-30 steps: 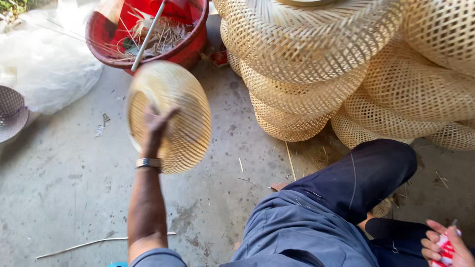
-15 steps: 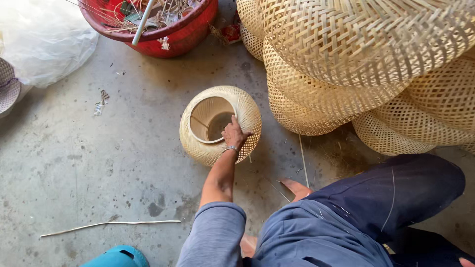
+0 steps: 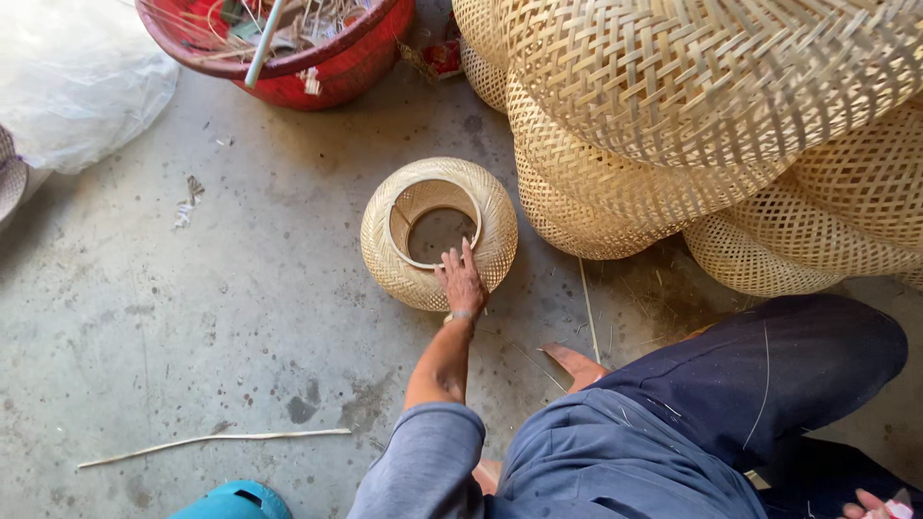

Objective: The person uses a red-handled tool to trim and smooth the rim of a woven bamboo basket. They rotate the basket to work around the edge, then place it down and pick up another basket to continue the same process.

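Note:
A small round woven bamboo basket (image 3: 392,258) sits on the concrete floor with its open ring facing up. My left hand (image 3: 461,282) lies on its near rim, arm stretched out, fingertips reaching the inner ring. A bracelet circles that wrist. Only the fingertips of my right hand (image 3: 868,504) show at the bottom right corner, against a small red and white thing (image 3: 901,504). My bent leg in dark blue trousers (image 3: 769,384) fills the lower right.
A heap of large woven bamboo baskets (image 3: 692,106) crowds the right and top. A red tub (image 3: 336,72) of scraps stands at the top, a white plastic sheet (image 3: 77,77) at top left. A thin bamboo strip (image 3: 212,442) and a teal object (image 3: 231,502) lie nearby.
A second ago my left hand held the basket up in the air. It has since come down to the floor, open side up, and my hand stays on its rim.

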